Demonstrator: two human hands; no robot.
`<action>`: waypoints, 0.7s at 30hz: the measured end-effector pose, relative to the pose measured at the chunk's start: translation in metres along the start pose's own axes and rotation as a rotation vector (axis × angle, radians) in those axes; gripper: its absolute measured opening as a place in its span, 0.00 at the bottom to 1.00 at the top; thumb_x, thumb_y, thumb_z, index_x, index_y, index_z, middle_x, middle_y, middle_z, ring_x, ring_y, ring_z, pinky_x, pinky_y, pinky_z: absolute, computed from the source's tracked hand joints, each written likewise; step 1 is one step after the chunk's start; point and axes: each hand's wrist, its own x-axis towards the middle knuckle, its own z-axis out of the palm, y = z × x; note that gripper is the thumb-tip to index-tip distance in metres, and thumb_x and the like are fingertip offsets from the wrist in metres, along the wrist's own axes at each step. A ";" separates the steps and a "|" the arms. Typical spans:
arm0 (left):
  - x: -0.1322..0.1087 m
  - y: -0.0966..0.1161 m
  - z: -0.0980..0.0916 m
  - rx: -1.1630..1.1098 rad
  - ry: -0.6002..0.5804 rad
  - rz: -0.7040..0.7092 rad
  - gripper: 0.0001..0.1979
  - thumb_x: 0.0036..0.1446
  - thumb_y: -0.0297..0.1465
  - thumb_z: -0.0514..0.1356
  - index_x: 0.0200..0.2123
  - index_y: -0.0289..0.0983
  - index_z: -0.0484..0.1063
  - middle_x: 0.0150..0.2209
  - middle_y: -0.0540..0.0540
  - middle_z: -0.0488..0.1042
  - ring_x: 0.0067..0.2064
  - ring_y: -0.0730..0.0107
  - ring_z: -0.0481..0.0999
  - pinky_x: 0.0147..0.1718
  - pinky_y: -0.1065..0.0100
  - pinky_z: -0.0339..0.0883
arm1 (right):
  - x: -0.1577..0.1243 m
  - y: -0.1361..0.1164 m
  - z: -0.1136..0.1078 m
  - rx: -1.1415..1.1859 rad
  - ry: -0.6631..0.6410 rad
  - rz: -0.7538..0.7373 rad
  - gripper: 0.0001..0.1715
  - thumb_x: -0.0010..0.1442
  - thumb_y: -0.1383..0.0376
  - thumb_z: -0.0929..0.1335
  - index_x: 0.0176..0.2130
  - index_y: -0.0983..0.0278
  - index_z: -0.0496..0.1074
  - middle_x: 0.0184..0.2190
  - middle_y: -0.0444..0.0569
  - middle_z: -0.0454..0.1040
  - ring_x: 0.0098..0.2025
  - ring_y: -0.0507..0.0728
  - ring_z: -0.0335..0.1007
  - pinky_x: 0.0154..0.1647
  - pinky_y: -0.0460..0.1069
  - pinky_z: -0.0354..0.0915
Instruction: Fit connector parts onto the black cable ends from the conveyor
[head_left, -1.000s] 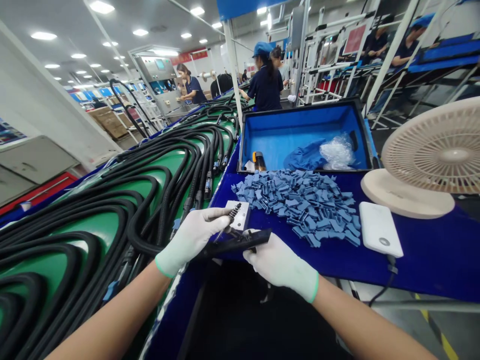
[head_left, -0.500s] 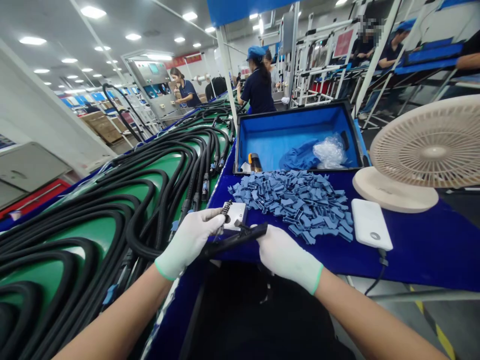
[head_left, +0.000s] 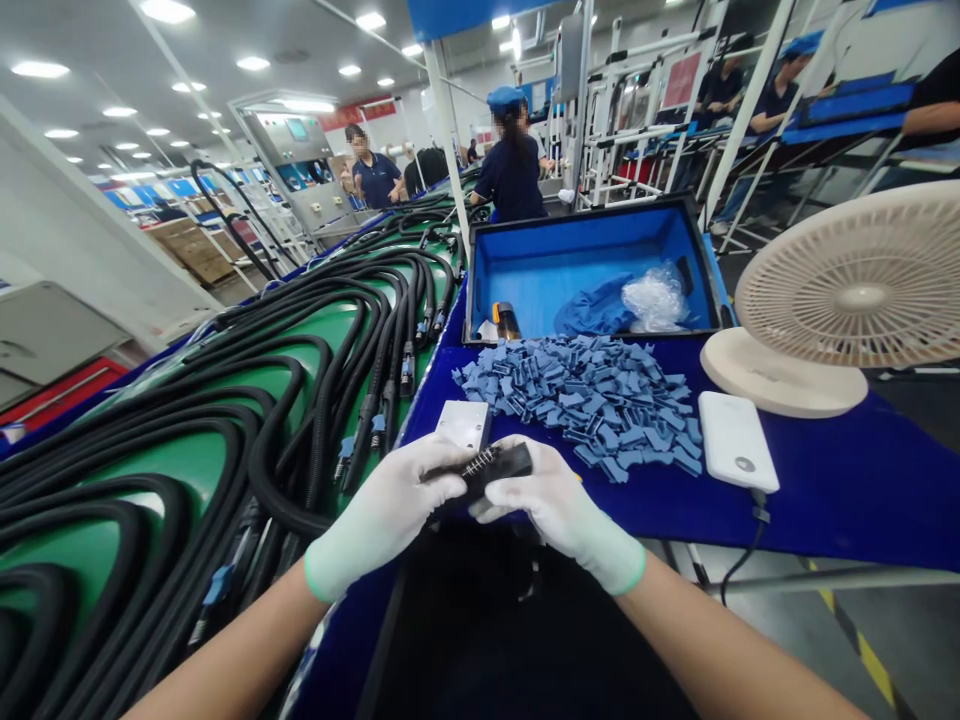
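Both my gloved hands meet at the near edge of the blue table. My left hand [head_left: 388,517] and my right hand [head_left: 559,503] are closed around a black plastic handle [head_left: 504,464], with a short metal spring [head_left: 480,462] showing on it. The handle's far end is hidden inside my fingers. Just beyond my left fingers lies a white metal block [head_left: 463,425], apparently not touched. A heap of several blue foam pieces [head_left: 577,405] lies to the right of that block, beyond my right hand.
Black corrugated hoses [head_left: 225,400] lie coiled on a green belt along my left. Ahead stands a blue-lined case [head_left: 592,255] holding a bag and cloth. At right are a white power bank [head_left: 737,441] and a cream fan [head_left: 847,280]. Co-workers stand farther off.
My hands have come together around the handle. The handle has turned from a long slant across the table to a shorter, closer hold, and the spring now lies between my hands.
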 end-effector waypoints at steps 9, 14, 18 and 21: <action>-0.007 -0.016 0.023 0.053 0.019 0.264 0.15 0.67 0.28 0.55 0.50 0.42 0.80 0.48 0.43 0.76 0.49 0.60 0.75 0.52 0.58 0.71 | 0.003 0.016 -0.003 0.046 -0.176 0.061 0.26 0.46 0.75 0.72 0.45 0.65 0.65 0.30 0.49 0.81 0.32 0.64 0.82 0.43 0.65 0.76; 0.008 -0.027 0.028 -0.191 0.046 0.003 0.34 0.54 0.25 0.65 0.65 0.44 0.65 0.43 0.49 0.74 0.43 0.65 0.75 0.44 0.63 0.72 | 0.000 0.014 -0.002 0.025 -0.102 0.015 0.22 0.44 0.76 0.72 0.40 0.64 0.66 0.30 0.44 0.79 0.31 0.62 0.81 0.40 0.61 0.76; 0.017 -0.025 0.029 -0.288 0.031 -0.167 0.46 0.45 0.26 0.69 0.68 0.42 0.58 0.38 0.53 0.71 0.36 0.69 0.72 0.37 0.68 0.70 | 0.000 0.014 -0.002 0.005 -0.034 0.008 0.21 0.42 0.77 0.72 0.38 0.64 0.68 0.30 0.42 0.77 0.30 0.59 0.79 0.41 0.59 0.76; 0.004 -0.026 0.034 -0.051 0.206 -0.123 0.35 0.47 0.31 0.71 0.60 0.42 0.70 0.38 0.51 0.73 0.37 0.65 0.73 0.39 0.64 0.70 | 0.001 0.016 -0.005 0.010 -0.029 -0.010 0.21 0.45 0.75 0.73 0.40 0.64 0.69 0.33 0.43 0.77 0.33 0.60 0.79 0.43 0.59 0.76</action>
